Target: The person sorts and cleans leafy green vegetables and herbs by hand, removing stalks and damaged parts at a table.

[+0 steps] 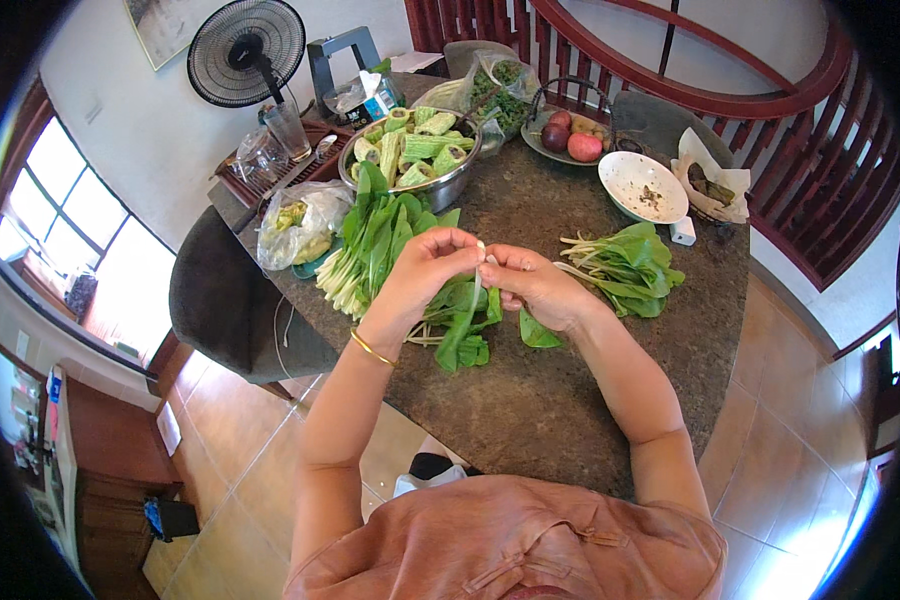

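My left hand (436, 264), with a gold bangle at its wrist, pinches the pale tip of a leafy green's stem (476, 289). Against it, my right hand (536, 279) closes thumb and finger on the same green, whose leaf hangs below. Under my hands lie loose green leaves (461, 351) and stems; one leaf (538, 331) shows beneath my right palm. A big bunch of leafy greens (379, 232) rests left of my hands, its pale stem ends towards the table's left edge. To the right is a smaller pile of leafy greens (634, 271), stems pointing left.
Behind the bunch stands a metal bowl (450, 196) of cut green gourd pieces. A plastic bag (300, 225), a handled fruit basket (532, 142), a white bowl (630, 176) with scraps and a small white box (683, 231) sit on the stone-patterned table (495, 420). A chair (225, 292) adjoins its left edge.
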The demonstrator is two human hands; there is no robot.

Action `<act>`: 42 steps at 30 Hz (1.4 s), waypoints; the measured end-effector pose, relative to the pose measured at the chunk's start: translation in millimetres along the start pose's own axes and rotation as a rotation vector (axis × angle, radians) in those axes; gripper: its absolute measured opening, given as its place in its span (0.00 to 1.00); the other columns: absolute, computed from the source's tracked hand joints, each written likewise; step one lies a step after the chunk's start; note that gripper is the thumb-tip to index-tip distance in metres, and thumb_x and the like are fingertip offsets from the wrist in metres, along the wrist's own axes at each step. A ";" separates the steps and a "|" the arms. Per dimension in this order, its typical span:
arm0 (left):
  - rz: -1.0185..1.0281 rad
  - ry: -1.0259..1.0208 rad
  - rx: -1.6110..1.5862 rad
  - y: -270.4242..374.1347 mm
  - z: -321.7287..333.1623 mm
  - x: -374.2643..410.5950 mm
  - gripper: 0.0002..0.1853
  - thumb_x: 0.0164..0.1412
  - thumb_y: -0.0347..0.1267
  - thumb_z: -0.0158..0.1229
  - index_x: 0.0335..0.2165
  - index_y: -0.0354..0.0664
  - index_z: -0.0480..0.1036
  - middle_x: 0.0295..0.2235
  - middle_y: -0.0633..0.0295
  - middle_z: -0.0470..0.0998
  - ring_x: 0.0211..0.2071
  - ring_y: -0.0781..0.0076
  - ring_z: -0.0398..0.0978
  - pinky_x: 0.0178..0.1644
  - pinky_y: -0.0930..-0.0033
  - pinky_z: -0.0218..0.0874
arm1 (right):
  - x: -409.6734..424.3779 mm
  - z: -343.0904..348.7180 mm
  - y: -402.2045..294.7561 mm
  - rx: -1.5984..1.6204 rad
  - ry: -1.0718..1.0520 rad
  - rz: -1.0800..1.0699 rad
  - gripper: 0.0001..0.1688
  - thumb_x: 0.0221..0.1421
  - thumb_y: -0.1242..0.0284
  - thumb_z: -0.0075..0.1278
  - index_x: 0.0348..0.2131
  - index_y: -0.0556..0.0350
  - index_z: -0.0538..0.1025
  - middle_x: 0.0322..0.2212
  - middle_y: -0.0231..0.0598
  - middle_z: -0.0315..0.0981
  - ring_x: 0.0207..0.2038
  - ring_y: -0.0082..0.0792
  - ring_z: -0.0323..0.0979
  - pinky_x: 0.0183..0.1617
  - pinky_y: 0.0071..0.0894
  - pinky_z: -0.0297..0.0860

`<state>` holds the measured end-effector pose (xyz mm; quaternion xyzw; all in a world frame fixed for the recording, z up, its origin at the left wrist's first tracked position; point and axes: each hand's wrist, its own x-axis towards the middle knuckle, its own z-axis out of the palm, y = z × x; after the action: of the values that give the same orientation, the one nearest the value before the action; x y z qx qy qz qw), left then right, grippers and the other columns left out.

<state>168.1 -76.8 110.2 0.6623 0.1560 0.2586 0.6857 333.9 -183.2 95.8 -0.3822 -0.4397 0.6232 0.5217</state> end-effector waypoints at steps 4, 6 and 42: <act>0.072 0.152 -0.036 0.5 25.8 3.1 0.15 0.64 0.38 0.54 0.42 0.38 0.71 0.36 0.63 0.75 0.38 0.80 0.72 0.41 0.78 0.63 | -2.8 2.5 -4.5 0.085 0.124 -0.102 0.12 0.63 0.61 0.46 0.38 0.49 0.72 0.26 0.20 0.65 0.25 0.13 0.56 0.27 0.15 0.52; -0.092 0.038 -0.117 -0.8 27.5 -4.9 0.17 0.65 0.40 0.51 0.43 0.37 0.70 0.36 0.62 0.75 0.37 0.78 0.72 0.41 0.77 0.64 | -7.1 -9.3 -13.6 0.143 0.124 -0.179 0.13 0.64 0.62 0.44 0.37 0.50 0.73 0.26 0.22 0.65 0.26 0.14 0.56 0.29 0.17 0.53; -0.226 0.154 -0.375 -38.0 90.2 -25.4 0.18 0.55 0.29 0.62 0.43 0.40 0.68 0.33 0.68 0.73 0.30 0.82 0.71 0.32 0.80 0.64 | -0.6 -44.7 -8.4 0.924 0.189 -0.518 0.10 0.65 0.65 0.40 0.40 0.49 0.70 0.42 0.32 0.73 0.47 0.32 0.72 0.56 0.41 0.66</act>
<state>203.2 -165.2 76.0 0.4800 0.2304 0.2542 0.8074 378.5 -176.5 89.4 -0.0465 -0.1506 0.5656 0.8094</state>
